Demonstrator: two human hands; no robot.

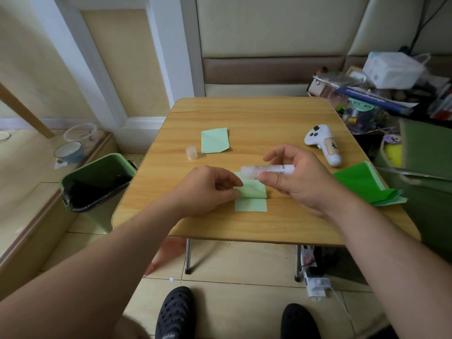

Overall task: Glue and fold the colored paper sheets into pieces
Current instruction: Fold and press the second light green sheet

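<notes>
Lying flat on the woodgrain table (269,113) is a pale green paper sheet (252,199), top half folded over. My left hand (205,189) is pinching its left edge, while the right hand (298,177) is gripping an uncapped translucent glue stick (266,170) sideways just above it. The glue cap (191,152) is sitting further back.

On my table (256,223) I count two light-green folded papers: one at twelve o'clock (214,140), one under my two hands (252,204). One glue stick (267,170), one cap (191,152) at eleven, one white controller (322,144) at two, one stack of green sheets (362,184) at three.
</notes>
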